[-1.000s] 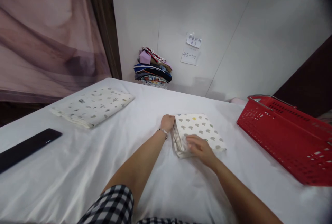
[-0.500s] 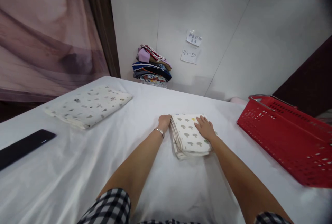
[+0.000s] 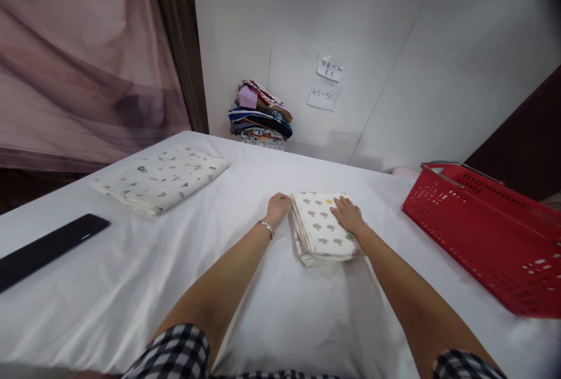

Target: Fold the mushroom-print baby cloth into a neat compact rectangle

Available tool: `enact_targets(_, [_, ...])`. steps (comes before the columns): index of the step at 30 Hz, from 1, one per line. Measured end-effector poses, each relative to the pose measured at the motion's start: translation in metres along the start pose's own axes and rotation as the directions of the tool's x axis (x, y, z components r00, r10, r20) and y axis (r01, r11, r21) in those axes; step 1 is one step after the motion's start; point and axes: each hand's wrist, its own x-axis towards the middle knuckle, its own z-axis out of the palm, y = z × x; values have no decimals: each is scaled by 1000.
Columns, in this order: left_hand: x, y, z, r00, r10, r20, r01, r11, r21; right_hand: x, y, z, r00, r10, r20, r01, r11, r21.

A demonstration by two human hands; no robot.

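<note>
A white cloth with grey mushroom prints (image 3: 323,230) lies folded into a thick, small rectangle on the white-covered table (image 3: 272,174). My left hand (image 3: 279,206), with a bracelet at the wrist, pinches the cloth's far left corner. Across the top right part of the same cloth, my right hand (image 3: 347,214) rests flat with its fingers spread. Layered folds show along the cloth's left edge, which is slightly uneven at the near end.
Another patterned white cloth (image 3: 164,179) lies folded at the left, behind a black flat object (image 3: 52,245). A red basket (image 3: 482,233) stands at the right. Stacked folded clothes (image 3: 260,113) sit beyond the table's back edge, against the wall with paper signs (image 3: 323,95).
The view has shifted slightly, so the surroundings appear a little further right. Both hands remain at the same places on the cloth.
</note>
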Motion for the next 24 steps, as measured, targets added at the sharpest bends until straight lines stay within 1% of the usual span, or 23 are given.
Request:
enact_targets(2, [-10,1,-2,1000,24,-4,-24,1000,7,-6,-10,-7,1000,0,21,-1,1000,32])
enact_targets(4, [-22,0,0,997,79,12,-80,996,37,-18,-24,-8,998,-64,-1,64,997,50])
enact_targets(5, [-28,-2,1,993,113,29,-114,992,51,-26,-31,-6,993,-116,-17,117,991,58])
enact_targets(7, [-39,-5,6,980,173,96,-181,981,74,-43,-46,0,975,-224,-13,224,971,87])
enact_targets(9, [-48,-8,10,962,212,169,-229,970,87,-57,-56,5,958,-287,9,284,951,120])
enact_targets(11, [-53,-9,12,957,205,205,-224,972,76,-66,-61,6,955,-296,31,289,946,149])
enact_targets(13, [-56,-11,10,966,176,190,-187,981,43,-70,-63,2,958,-282,42,271,946,178])
enact_targets(15, [-56,-12,8,974,153,165,-157,987,15,-73,-63,-2,960,-279,21,268,940,210])
enact_targets(19, [-57,-16,5,980,148,132,-148,989,-10,-86,-67,-7,947,-318,-38,316,912,260])
enact_targets(24, [-57,-14,7,970,159,183,-162,987,1,-109,-80,-11,920,-387,-60,386,872,300])
